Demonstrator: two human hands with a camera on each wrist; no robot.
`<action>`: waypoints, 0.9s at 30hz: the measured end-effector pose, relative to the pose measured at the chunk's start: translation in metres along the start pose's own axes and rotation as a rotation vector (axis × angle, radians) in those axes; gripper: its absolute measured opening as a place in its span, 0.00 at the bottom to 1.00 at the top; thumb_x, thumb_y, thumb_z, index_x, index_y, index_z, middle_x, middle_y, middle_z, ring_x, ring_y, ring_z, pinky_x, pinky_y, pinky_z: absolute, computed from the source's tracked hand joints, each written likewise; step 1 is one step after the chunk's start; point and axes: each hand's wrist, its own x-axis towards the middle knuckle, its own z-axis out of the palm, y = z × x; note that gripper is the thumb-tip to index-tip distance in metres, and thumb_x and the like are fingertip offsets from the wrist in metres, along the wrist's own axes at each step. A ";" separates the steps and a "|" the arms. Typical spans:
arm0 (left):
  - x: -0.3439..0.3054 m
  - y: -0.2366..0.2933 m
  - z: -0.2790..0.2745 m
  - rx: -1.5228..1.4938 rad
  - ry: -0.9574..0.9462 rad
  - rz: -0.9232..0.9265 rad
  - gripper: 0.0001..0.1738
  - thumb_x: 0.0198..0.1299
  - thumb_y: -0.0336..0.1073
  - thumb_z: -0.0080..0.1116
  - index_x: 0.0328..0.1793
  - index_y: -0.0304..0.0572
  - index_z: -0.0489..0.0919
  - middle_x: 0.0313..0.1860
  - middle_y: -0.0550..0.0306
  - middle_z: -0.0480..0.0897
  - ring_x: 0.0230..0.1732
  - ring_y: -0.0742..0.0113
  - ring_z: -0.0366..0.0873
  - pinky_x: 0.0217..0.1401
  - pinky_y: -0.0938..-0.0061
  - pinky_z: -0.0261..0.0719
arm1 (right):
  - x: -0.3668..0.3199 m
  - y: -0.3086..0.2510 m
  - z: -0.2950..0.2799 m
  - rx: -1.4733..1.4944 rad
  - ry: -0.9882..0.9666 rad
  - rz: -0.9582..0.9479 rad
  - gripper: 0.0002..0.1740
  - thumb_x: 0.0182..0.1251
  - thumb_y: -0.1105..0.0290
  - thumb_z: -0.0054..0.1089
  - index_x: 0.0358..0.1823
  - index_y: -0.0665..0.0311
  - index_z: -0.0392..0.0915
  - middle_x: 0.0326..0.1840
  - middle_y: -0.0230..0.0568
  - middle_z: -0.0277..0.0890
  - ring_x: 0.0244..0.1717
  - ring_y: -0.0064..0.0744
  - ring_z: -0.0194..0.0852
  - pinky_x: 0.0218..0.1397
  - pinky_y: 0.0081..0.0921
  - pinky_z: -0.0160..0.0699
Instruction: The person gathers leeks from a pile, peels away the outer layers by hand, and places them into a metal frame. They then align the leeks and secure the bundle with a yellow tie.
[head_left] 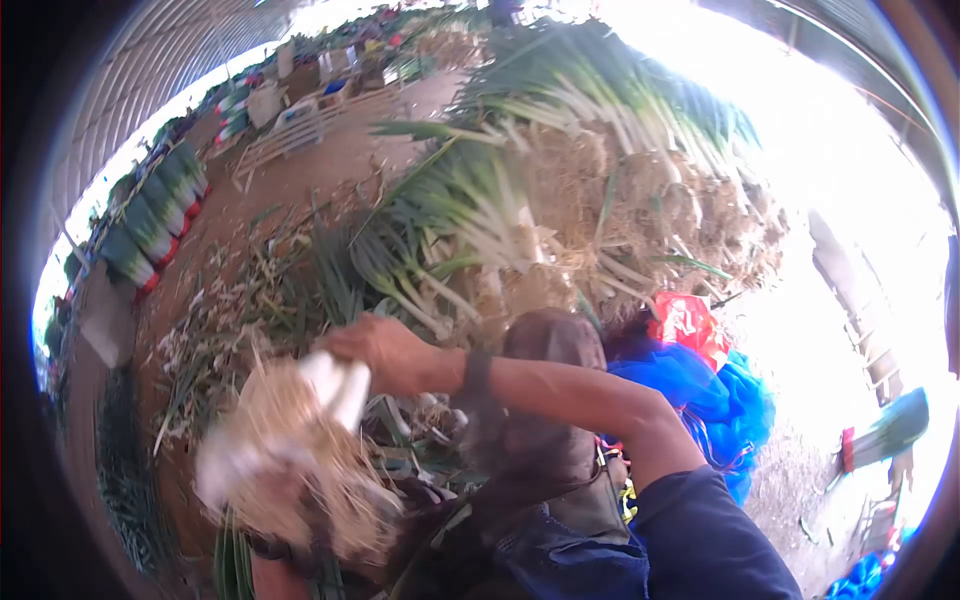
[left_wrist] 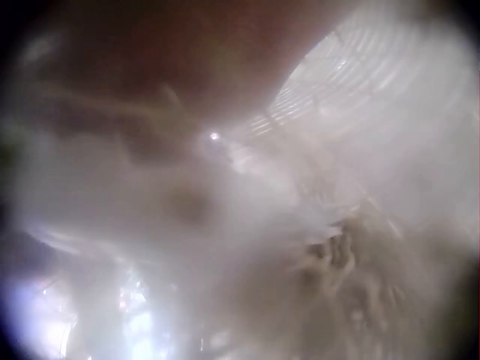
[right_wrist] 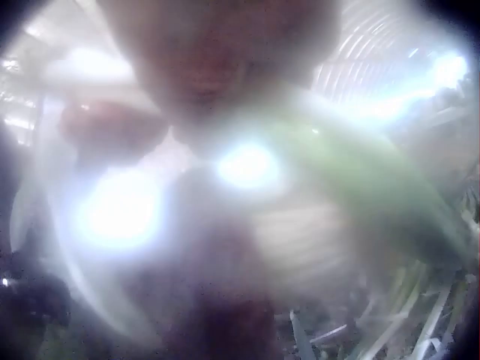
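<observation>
A bunch of leeks (head_left: 340, 390) is raised at the lower left of the head view, its white stalks beside a blurred mass of pale roots (head_left: 290, 460). My right hand (head_left: 385, 350) grips the stalks from above with curled fingers. Under the roots my left hand (head_left: 275, 495) holds the bunch, mostly covered by them. Stringy roots (left_wrist: 341, 259) show close up in the left wrist view, below a blurred patch of skin. A long green leaf (right_wrist: 360, 169) slants across the hazy right wrist view.
A large pile of leeks (head_left: 590, 150) lies ahead, roots facing me. Leaf trimmings (head_left: 240, 320) litter the ground at left. Blue netting (head_left: 735, 410) and a red bag (head_left: 690, 325) lie at right. Tied bundles (head_left: 150, 225) stand far left, and another bundle (head_left: 885, 435) lies far right.
</observation>
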 end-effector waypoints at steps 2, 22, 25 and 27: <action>0.011 0.022 0.010 0.069 -0.011 0.246 0.16 0.68 0.39 0.57 0.55 0.35 0.80 0.43 0.59 0.84 0.38 0.74 0.80 0.41 0.75 0.80 | 0.030 -0.006 -0.045 -0.003 0.059 0.139 0.28 0.51 0.61 0.74 0.54 0.61 0.79 0.44 0.44 0.82 0.44 0.45 0.85 0.48 0.43 0.80; 0.071 0.028 0.074 0.085 -0.294 0.563 0.25 0.62 0.34 0.71 0.63 0.31 0.80 0.51 0.56 0.86 0.53 0.67 0.83 0.61 0.69 0.80 | 0.092 -0.078 -0.205 0.437 0.292 0.332 0.17 0.64 0.66 0.67 0.48 0.72 0.83 0.37 0.37 0.85 0.37 0.20 0.80 0.40 0.24 0.80; 0.082 0.002 0.075 0.185 -0.347 0.511 0.24 0.61 0.35 0.71 0.61 0.31 0.80 0.51 0.55 0.86 0.51 0.66 0.83 0.58 0.69 0.81 | 0.080 -0.033 -0.191 0.090 0.258 -0.193 0.22 0.71 0.59 0.63 0.58 0.68 0.81 0.52 0.42 0.86 0.48 0.28 0.84 0.53 0.26 0.84; 0.086 -0.016 0.080 0.217 -0.432 0.450 0.24 0.61 0.35 0.70 0.61 0.31 0.80 0.50 0.55 0.86 0.50 0.64 0.84 0.57 0.68 0.83 | 0.072 -0.051 -0.171 1.027 0.198 0.274 0.32 0.73 0.53 0.61 0.68 0.70 0.71 0.66 0.56 0.76 0.65 0.44 0.78 0.67 0.39 0.80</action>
